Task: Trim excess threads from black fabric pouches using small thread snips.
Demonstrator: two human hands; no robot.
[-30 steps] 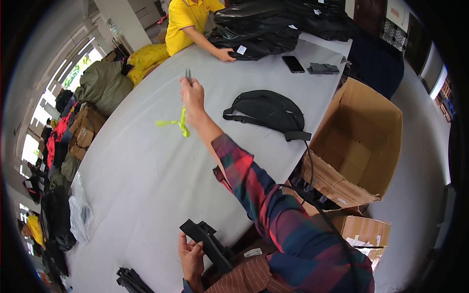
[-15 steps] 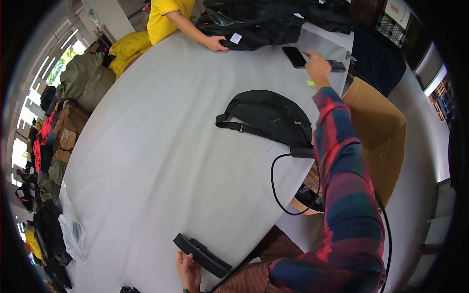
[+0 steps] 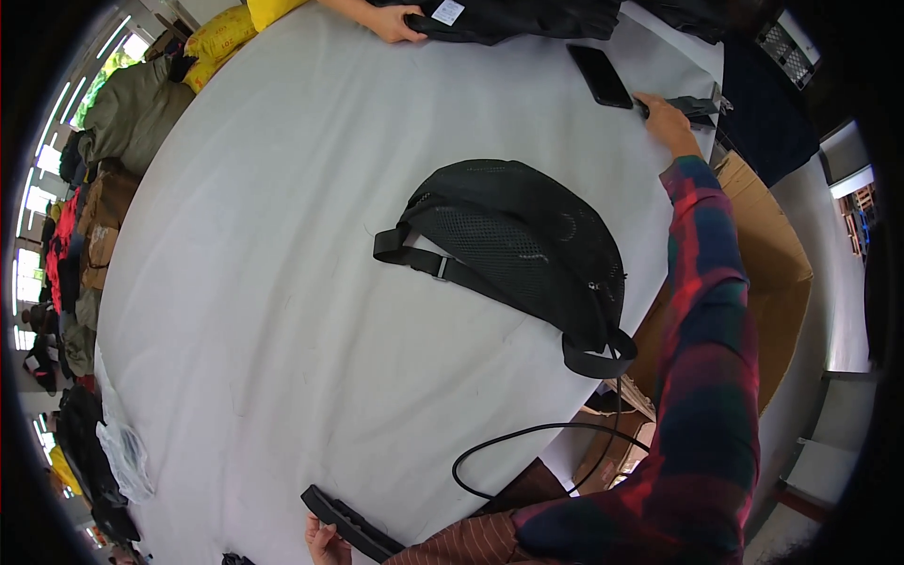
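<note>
At the table's front edge, my left hand (image 3: 325,543) grips a stiff black oblong piece (image 3: 347,524), its kind unclear. My right arm reaches to the far right, where my right hand (image 3: 670,126) is closed over a small dark item, mostly hidden by the fingers. Just beyond that hand lies a dark grey tool (image 3: 699,105); I cannot tell if they touch. A black phone (image 3: 600,75) rests left of the hand. Between my hands a black mesh waist bag (image 3: 513,235) lies flat, its strap end drooping over the right table edge.
Another person's hand (image 3: 395,24) holds black fabric (image 3: 527,19) on the far side of the pale table (image 3: 254,282). An open cardboard box (image 3: 777,273) stands by the right edge, below which a black cable (image 3: 527,429) loops. Bulging sacks (image 3: 141,113) are piled at left.
My right hand has moved from beside the phone rightward to the grey tool. The view has shifted. The black block and cable no longer lie at the bag's end; the cable loop hangs lower.
</note>
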